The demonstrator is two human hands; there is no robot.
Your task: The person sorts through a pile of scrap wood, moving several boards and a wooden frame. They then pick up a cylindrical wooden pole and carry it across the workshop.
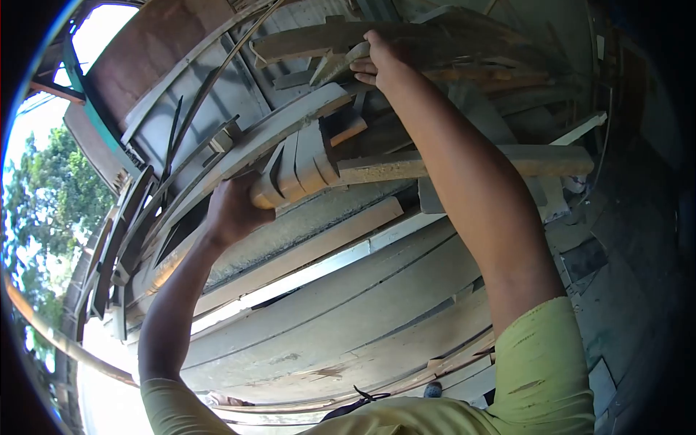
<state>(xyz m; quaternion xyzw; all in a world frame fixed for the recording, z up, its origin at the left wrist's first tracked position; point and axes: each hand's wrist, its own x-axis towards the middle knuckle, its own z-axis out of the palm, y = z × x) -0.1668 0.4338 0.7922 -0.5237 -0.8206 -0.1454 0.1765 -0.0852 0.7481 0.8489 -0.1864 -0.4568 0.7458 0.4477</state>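
Note:
My left hand point(235, 205) is at the left end of a bundle of short wooden pieces point(301, 163), just below a long curved board point(268, 130). Its fingers are mostly hidden by the wood, so their grip does not show. My right hand point(375, 61) reaches farther up into the pile, fingers bent round the end of a grey wooden piece point(357, 52). Behind that hand lies a wide, weathered curved plank point(312, 41). A thick wooden beam point(540, 159) passes beneath my right forearm.
Long planks point(348, 308) fill the space below my arms, with a pale strip point(312, 275) among them. Curved wooden offcuts point(109, 254) stand at the left, before trees point(54, 181). Metal sheeting point(210, 94) is behind the pile. Scraps point(583, 259) lie on the right.

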